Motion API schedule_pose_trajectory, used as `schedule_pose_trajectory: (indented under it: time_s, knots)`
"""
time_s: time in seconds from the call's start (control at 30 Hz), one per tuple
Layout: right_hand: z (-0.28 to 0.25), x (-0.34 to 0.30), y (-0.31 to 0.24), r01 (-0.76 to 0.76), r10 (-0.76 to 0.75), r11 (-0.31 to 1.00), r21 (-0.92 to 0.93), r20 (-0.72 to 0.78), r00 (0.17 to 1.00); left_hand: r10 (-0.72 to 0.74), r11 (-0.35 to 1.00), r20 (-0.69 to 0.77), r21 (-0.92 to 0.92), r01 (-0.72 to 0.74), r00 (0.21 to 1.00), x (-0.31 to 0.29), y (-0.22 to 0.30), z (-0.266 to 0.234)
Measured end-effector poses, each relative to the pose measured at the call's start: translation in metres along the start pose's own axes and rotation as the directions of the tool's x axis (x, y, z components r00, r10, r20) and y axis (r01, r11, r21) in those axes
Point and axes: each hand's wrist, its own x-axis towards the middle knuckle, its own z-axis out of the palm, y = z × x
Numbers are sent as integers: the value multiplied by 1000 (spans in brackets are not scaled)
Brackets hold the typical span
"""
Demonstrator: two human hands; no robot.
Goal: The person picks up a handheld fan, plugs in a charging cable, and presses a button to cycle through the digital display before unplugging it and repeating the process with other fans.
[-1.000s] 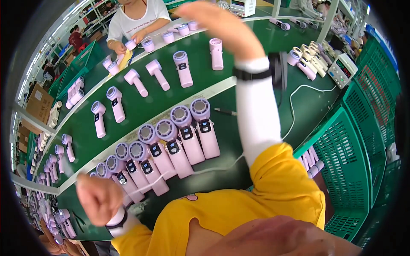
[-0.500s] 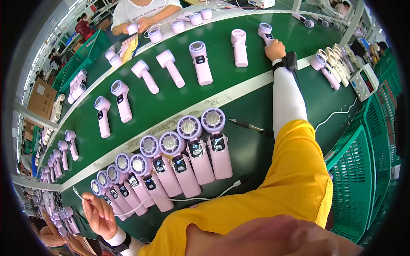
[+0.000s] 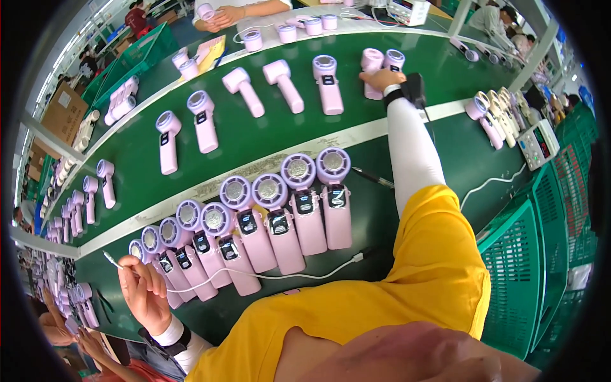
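Note:
My left hand (image 3: 143, 290) pinches a white charging cable (image 3: 213, 275) near one plug, which points up past the fingertips. The cable runs across a slanted row of pink handheld fans (image 3: 285, 245) with purple-rimmed round heads and small dark display windows. Its other plug lies near my yellow clothing. My right hand (image 3: 384, 79) is stretched out to the green belt, closed about the handle of a pink handheld fan (image 3: 394, 58). Its fingers lie across the handle of a second fan (image 3: 372, 59) close beside it; whether they grip that one too, I cannot tell.
More pink fans (image 3: 328, 89) lie spaced along the green belt (image 3: 267, 140). A pen (image 3: 374, 177) rests on the bench. At right stand cream fans (image 3: 503, 118), a metering box (image 3: 538, 143) and green crates (image 3: 509, 274). Another person's hands (image 3: 219, 18) work across the belt.
My right hand has drawn leftward with its fan, so two fans now stand side by side. Other belt fans have shifted right. My left hand keeps the cable; the whole view has shifted slightly.

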Motion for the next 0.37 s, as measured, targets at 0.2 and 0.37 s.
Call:
schedule_pose_trajectory:
  time_s: [0.2, 0.37]
  knots:
    - [-15, -5, 18, -199, 205, 976, 92, -63, 977, -59, 965, 61, -253, 73, 996, -5, 2, -15]
    - [-43, -58, 15, -212, 233, 943, 256, -54, 971, -270, 881, 18, -399, 254, 963, 4, 2, -18]
